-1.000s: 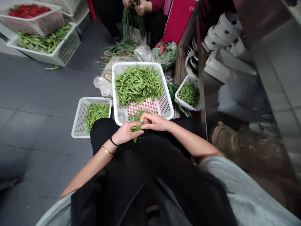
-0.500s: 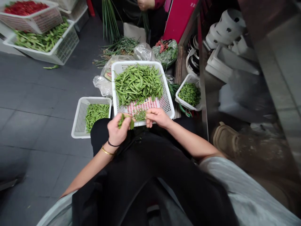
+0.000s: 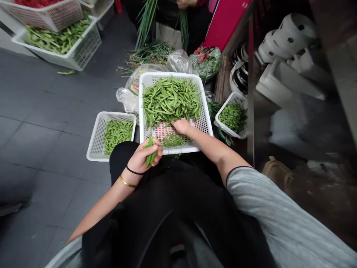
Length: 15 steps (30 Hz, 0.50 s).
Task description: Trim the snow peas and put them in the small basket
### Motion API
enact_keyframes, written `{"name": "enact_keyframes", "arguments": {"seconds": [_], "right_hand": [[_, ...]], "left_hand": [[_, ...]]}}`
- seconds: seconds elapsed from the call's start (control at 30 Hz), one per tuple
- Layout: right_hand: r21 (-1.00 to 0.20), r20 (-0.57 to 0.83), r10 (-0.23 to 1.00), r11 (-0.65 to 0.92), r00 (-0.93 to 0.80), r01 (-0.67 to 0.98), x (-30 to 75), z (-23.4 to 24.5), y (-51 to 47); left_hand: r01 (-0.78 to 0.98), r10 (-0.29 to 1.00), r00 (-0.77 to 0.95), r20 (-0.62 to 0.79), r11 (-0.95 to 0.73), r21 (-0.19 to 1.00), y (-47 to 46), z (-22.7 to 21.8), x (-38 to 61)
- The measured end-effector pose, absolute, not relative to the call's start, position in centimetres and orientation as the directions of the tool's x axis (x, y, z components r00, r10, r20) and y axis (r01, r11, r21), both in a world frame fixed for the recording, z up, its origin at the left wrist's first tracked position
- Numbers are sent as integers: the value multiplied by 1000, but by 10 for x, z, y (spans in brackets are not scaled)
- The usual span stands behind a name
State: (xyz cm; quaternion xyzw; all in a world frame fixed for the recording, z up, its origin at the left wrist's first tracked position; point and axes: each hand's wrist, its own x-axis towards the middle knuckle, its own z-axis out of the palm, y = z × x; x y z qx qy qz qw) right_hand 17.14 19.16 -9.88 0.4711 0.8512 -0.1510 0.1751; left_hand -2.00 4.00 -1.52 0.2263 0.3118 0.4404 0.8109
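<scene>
My left hand [image 3: 145, 154] is closed around several green pea pods [image 3: 151, 152], near the front left corner of the large white basket [image 3: 206, 124]. Inside that basket, a heap of pea pods [image 3: 171, 97] fills the far part. My right hand [image 3: 182, 126] reaches over the front rim, its fingers pinched at a pod on the heap's near edge; the fingertips are partly hidden. Below that hand lies a small pile of trimmed stem ends [image 3: 173, 140]. To the left, a smaller white basket [image 3: 96, 136] holds more pea pods [image 3: 118, 134].
At right stands a small basket of leafy greens [image 3: 232, 117] beside a metal shelf edge [image 3: 250, 96]. Plastic bags [image 3: 180, 61] and scallions [image 3: 153, 54] lie beyond the large basket. Another person's hand [image 3: 186, 3] shows at the top. Stacked baskets [image 3: 83, 56] stand upper left.
My right hand has moved forward from the stem ends to the heap's near edge. My left hand has turned, its pods now more upright. The whole view has shifted slightly.
</scene>
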Motion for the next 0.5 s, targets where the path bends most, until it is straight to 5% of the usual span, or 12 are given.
{"name": "enact_keyframes", "arguments": {"seconds": [0.2, 0.27, 0.37, 0.5], "right_hand": [[-157, -312, 823, 449, -475, 880, 188, -74, 162], [-397, -180, 869, 364, -461, 842, 190, -53, 137], [-888, -135, 868, 109, -478, 448, 185, -27, 94], [-970, -196, 819, -81, -540, 230, 183, -4, 56]], "left_hand": [[-436, 833, 281, -476, 553, 710, 40, -20, -13], [-327, 867, 161, -472, 498, 803, 40, -22, -6], [-75, 946, 69, -317, 321, 944, 36, -19, 6], [37, 943, 203, -264, 262, 964, 28, -12, 11]]}}
